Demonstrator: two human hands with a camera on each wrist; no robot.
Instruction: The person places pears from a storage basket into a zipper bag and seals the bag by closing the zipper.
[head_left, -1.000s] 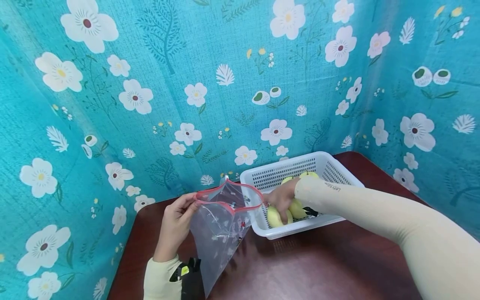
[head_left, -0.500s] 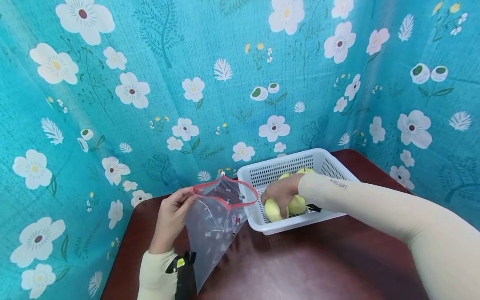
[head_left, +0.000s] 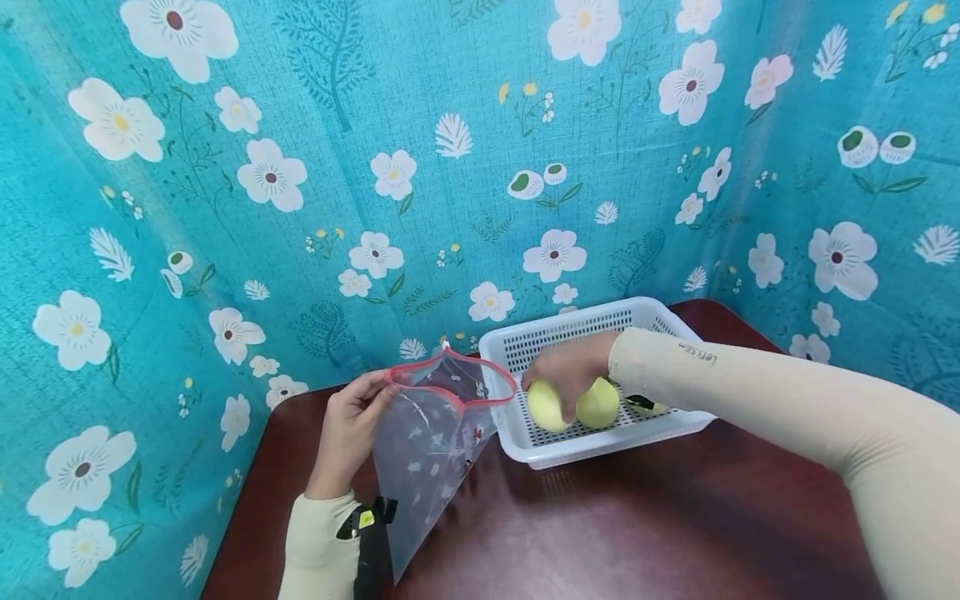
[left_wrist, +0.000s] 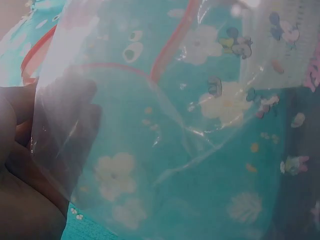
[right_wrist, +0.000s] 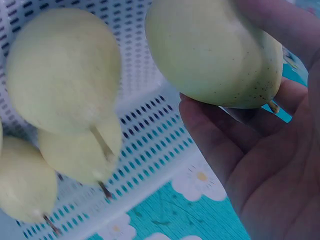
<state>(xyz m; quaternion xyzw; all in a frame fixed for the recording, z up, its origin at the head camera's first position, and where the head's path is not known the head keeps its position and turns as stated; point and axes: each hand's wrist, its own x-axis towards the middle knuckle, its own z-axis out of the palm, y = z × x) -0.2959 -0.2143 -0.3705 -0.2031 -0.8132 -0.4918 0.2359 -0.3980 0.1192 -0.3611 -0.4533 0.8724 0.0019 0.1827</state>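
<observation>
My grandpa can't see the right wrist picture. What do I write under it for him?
A right hand grips a rounded, pale yellow-green pear with dark specks. At least three more pale yellow pears lie in a white, slotted plastic basket, with turquoise floral cloth beyond.

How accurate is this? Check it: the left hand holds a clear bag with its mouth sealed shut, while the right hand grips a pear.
Not sealed: the head view shows the clear bag open at the mouth, its red rim spread apart. The left hand does hold it, and the right hand does grip a pear.
</observation>
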